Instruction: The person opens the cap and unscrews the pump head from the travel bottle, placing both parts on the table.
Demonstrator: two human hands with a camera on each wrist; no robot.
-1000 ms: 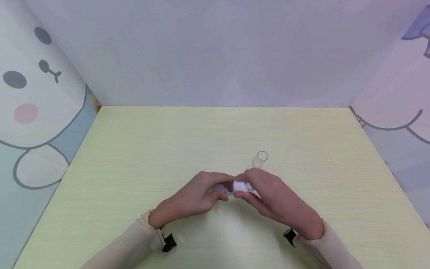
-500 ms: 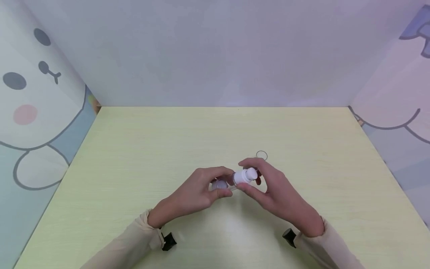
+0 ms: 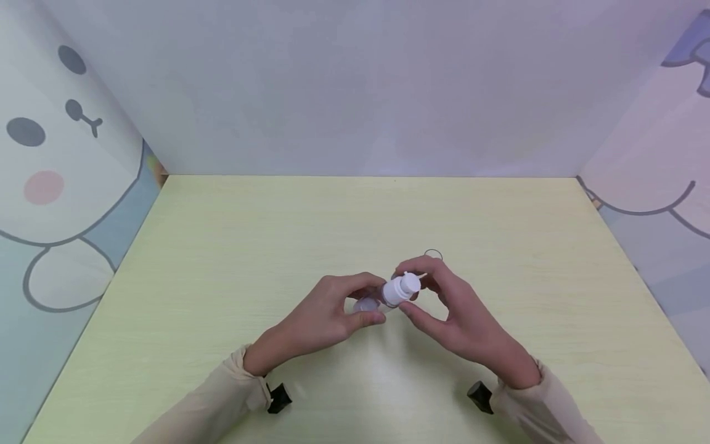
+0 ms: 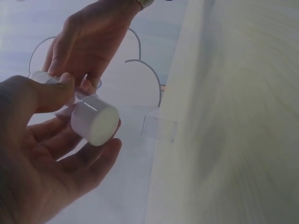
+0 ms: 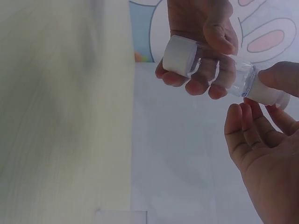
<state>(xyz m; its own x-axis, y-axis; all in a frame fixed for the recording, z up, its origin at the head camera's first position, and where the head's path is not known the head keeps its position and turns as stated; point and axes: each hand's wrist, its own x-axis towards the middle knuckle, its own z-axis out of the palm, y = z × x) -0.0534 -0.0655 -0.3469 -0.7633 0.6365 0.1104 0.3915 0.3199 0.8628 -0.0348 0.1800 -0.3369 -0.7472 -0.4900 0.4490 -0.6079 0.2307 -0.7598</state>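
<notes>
A small clear pump bottle with a white base is held tilted over the table. My left hand grips its clear body, thumb on the near side and fingers curled behind, seen through the clear wall in the right wrist view. The white pump top points right and up. At its collar, my right hand pinches with thumb and fingertips on opposite sides. Behind the right hand a clear cylindrical cap stands on the table, mostly hidden in the head view.
The pale wooden table reaches back to a plain light wall. Side panels with cartoon animals rise to the left and right. Black wrist-camera mounts sit under both sleeves.
My right fingers have drawn back from covering the pump top and spread around its collar, leaving the nozzle in sight. The bottle has tipped slightly upward; my left hand keeps its grip.
</notes>
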